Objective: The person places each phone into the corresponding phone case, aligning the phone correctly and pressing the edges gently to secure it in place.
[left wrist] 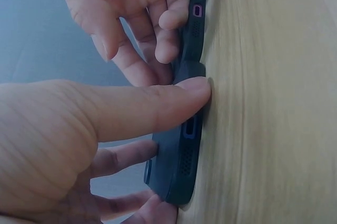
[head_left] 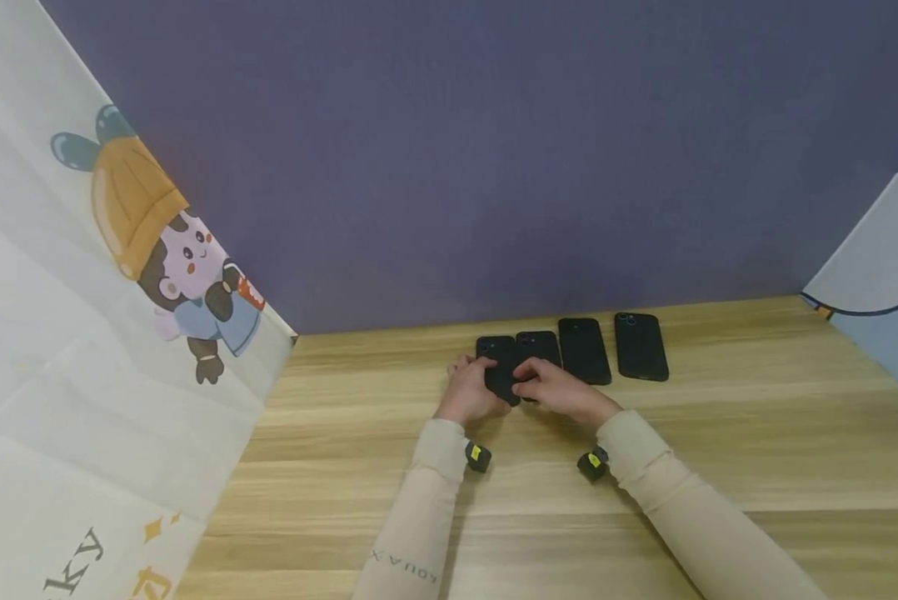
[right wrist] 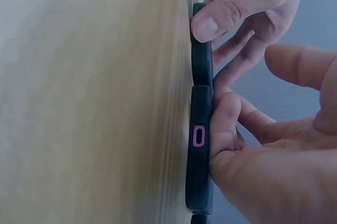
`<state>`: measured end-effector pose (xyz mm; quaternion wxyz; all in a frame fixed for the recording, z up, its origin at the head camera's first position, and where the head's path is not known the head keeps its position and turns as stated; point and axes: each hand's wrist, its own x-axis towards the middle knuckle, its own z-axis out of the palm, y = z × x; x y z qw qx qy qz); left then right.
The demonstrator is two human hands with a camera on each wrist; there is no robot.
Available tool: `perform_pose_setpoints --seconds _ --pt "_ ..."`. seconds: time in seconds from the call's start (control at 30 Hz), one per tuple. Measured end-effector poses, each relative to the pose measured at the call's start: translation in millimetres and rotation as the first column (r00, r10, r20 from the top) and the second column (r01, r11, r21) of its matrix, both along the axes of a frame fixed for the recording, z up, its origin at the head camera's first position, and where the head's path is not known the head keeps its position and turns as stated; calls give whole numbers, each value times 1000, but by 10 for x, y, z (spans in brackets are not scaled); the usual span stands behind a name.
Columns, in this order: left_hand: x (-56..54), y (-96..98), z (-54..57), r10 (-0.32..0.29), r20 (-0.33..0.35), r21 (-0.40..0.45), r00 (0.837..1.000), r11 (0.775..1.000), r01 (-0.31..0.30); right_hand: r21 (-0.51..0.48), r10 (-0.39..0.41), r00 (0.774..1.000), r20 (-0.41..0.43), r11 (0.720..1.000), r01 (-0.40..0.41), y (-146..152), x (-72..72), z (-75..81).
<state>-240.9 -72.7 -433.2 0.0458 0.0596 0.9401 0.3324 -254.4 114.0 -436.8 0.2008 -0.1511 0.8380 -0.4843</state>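
Observation:
Side by side on the wooden table lie several black phones. At the left end is one phone, camera lenses at its far end. My left hand grips it, thumb across its near edge by the port and fingers along its left side, as the left wrist view shows. My right hand rests over the second phone, bent fingers touching its top, thumb raised in the right wrist view. That phone has a pink-ringed port and lies right against the first.
To the right lie a third phone and a fourth phone, with a gap between them. A dark panel rises behind the table. A white cloth with a cartoon figure stands along the left side.

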Motion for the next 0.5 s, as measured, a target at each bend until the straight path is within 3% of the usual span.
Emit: perform_pose_setpoints --seconds 0.33,0.5 --pt "-14 -29 14 1 -3 -31 1000 1000 -2 -19 54 998 30 998 -54 125 -20 102" --pt "-23 -82 41 -18 45 -47 999 999 20 18 45 998 -47 999 -45 320 -43 204"
